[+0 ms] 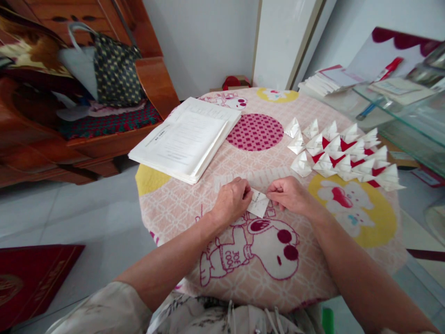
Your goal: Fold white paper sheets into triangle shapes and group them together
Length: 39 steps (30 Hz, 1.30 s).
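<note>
A small white folded paper piece [258,203] lies on the pink cartoon-print cloth [264,260] covering a round table. My left hand [232,200] pinches its left edge with curled fingers. My right hand [289,193] pinches its right edge, fingers pressed together. Beyond my right hand lies a cluster of several folded white-and-red paper triangles [342,153].
A thick stack of white printed sheets [186,139] sits at the table's far left. A wooden bench [86,116] with a patterned bag [113,65] stands left. A glass table [403,111] with papers and pens is at the right. A red folder [31,278] lies on the floor.
</note>
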Motion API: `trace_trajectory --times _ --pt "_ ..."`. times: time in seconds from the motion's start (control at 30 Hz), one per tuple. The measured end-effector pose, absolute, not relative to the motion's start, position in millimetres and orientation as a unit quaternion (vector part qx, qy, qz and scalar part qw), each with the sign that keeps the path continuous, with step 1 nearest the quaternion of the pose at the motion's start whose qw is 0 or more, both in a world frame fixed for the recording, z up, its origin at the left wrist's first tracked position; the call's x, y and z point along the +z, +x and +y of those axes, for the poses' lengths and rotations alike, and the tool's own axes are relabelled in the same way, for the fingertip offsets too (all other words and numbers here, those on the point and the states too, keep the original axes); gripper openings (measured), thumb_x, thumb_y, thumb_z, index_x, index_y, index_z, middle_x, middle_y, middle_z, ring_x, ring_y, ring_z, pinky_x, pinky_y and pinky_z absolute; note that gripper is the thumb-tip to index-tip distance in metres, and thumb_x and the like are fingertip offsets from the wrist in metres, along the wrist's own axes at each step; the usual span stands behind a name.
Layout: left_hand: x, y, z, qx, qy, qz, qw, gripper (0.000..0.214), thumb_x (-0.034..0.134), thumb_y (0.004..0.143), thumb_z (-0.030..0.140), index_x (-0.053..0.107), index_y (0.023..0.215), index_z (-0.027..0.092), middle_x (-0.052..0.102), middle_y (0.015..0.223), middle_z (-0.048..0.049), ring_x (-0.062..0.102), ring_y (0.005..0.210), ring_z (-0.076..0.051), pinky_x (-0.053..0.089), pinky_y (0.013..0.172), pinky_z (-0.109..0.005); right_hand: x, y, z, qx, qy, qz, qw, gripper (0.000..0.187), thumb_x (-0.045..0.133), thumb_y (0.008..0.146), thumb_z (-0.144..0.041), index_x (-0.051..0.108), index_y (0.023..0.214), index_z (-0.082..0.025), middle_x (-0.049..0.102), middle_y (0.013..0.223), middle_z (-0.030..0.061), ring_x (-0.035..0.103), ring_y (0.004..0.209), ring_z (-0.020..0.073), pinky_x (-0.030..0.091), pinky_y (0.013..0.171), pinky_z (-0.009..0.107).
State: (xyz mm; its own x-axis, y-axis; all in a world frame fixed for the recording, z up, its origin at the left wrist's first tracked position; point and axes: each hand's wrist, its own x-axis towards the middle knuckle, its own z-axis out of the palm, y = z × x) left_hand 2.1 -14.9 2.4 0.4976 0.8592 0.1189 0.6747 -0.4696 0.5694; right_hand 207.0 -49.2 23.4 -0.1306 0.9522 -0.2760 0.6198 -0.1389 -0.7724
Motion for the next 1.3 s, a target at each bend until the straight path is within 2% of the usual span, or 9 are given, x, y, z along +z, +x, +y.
trace_trajectory --times 0.23,0.43,0.8,0.93,1.07,1.17,1.3 --pt "5 2 -14 0.191 0.822 0.477 0.245 0.010 0.059 0.086 0.019 0.064 0.078 0.016 0.064 0.078 -0.0031 0.056 0.069 -0.014 0.045 0.068 -0.027 25 200 -49 0.339 -0.649 -0.656 0.180 0.019 0.058 0.081 -0.021 0.063 0.064 -0.017 0.061 0.052 0.0006 0.054 0.047 0.0125 0.033 0.046 0.024" --pt "5 3 -12 0.191 0.808 0.492 0.261 0.011 0.060 0.085 0.018 0.066 0.076 0.016 0.065 0.074 -0.0031 0.056 0.066 -0.014 0.045 0.068 -0.027 23 194 -51 0.240 -0.657 -0.695 0.167 0.017 0.058 0.081 -0.016 0.063 0.064 -0.017 0.066 0.063 0.0039 0.058 0.060 0.0152 0.034 0.054 0.026" --pt "5 3 -11 0.166 0.835 0.471 0.229 0.012 0.058 0.088 0.019 0.064 0.079 0.015 0.064 0.077 -0.0039 0.056 0.070 -0.015 0.043 0.067 -0.028 26 190 -53 0.231 -0.670 -0.688 0.160 0.016 0.057 0.080 -0.013 0.059 0.064 -0.018 0.065 0.064 0.0045 0.056 0.060 0.0156 0.033 0.055 0.028" --pt "5 2 -10 0.159 0.844 0.460 0.224 0.011 0.057 0.089 0.018 0.063 0.080 0.016 0.064 0.077 -0.0035 0.056 0.070 -0.015 0.042 0.067 -0.028 30 184 -56 0.205 -0.633 -0.716 0.211 0.017 0.056 0.079 -0.009 0.061 0.065 -0.018 0.063 0.064 0.0027 0.055 0.061 0.0144 0.034 0.059 0.027" --pt "4 2 -9 0.160 0.845 0.459 0.224 0.011 0.058 0.088 0.018 0.062 0.078 0.016 0.064 0.076 -0.0030 0.056 0.069 -0.015 0.041 0.065 -0.027 27 179 -55 0.278 -0.586 -0.714 0.263 0.015 0.058 0.080 -0.011 0.066 0.069 -0.017 0.066 0.067 0.0014 0.057 0.063 0.0136 0.038 0.061 0.025" --pt "2 2 -8 0.165 0.845 0.457 0.223 0.011 0.058 0.088 0.019 0.062 0.078 0.016 0.064 0.075 -0.0028 0.055 0.067 -0.014 0.040 0.064 -0.027 23 178 -51 0.335 -0.588 -0.689 0.259 0.012 0.062 0.079 -0.016 0.067 0.068 -0.017 0.065 0.062 -0.0001 0.056 0.059 0.0133 0.038 0.057 0.024" --pt "2 2 -7 0.166 0.847 0.453 0.223 0.012 0.057 0.088 0.019 0.062 0.078 0.016 0.063 0.074 -0.0028 0.055 0.067 -0.014 0.039 0.064 -0.027 22 179 -46 0.348 -0.599 -0.678 0.247 0.010 0.065 0.077 -0.017 0.069 0.067 -0.016 0.064 0.060 -0.0006 0.055 0.057 0.0131 0.036 0.054 0.024"
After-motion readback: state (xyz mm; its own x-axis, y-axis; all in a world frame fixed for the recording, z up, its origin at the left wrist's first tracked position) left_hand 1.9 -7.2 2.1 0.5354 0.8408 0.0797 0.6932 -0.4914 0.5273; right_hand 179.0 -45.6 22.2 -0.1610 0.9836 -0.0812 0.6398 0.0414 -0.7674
